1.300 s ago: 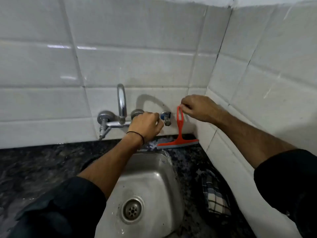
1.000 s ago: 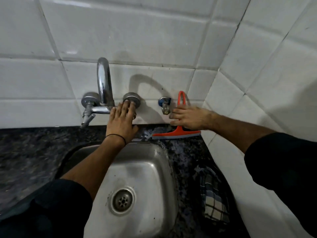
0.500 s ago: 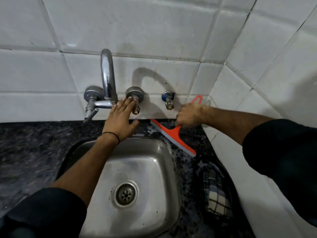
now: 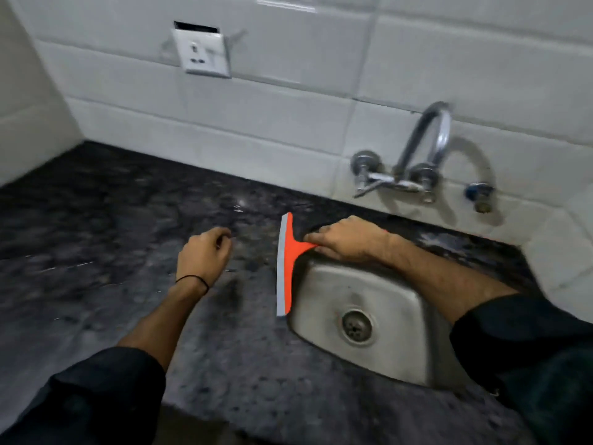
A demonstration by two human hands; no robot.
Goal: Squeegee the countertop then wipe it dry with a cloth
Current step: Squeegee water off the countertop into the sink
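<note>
My right hand (image 4: 349, 239) grips the handle of the orange squeegee (image 4: 286, 264), whose grey blade stands along the left rim of the steel sink (image 4: 394, 303), facing left over the dark speckled countertop (image 4: 96, 239). My left hand (image 4: 203, 252) hovers just left of the blade, above the counter, fingers loosely curled and holding nothing. The checked cloth is out of the frame.
A chrome wall faucet (image 4: 414, 162) with two valves sits above the sink, and a small blue tap (image 4: 478, 195) to its right. A white wall socket (image 4: 203, 53) hangs crooked on the tiles. White tiled walls close the counter at the back and far left.
My right hand lifted the squeegee off the wall tap and carried it left across the sink to its left rim. My left hand left the faucet valve. The view swung left.
</note>
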